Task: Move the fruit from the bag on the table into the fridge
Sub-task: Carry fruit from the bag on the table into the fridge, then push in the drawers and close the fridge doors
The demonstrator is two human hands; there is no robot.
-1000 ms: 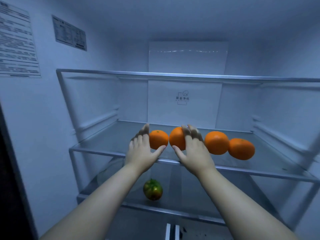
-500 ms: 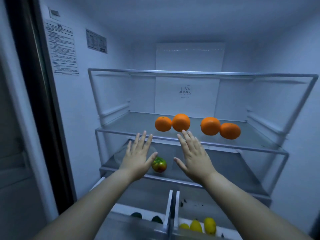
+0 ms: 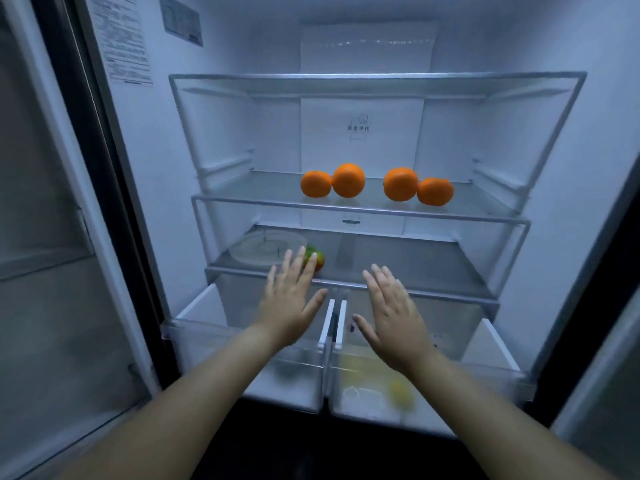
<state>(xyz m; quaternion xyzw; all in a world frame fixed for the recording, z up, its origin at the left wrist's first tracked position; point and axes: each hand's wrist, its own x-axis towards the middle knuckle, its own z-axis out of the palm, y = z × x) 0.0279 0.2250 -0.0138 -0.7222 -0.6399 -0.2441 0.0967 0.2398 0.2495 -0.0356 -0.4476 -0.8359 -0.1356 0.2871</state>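
in front of the fridge (image 3: pixel 349 81), your left hand (image 3: pixel 289 299) and right hand (image 3: pixel 391 317) have drawn back flat and empty from the four oranges (image 3: pixel 348 180), so that batch looks delivered.

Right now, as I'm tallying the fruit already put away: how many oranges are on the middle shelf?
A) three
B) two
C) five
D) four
D: four oranges sit in a row on the middle shelf, in two touching pairs with a gap between the pairs.
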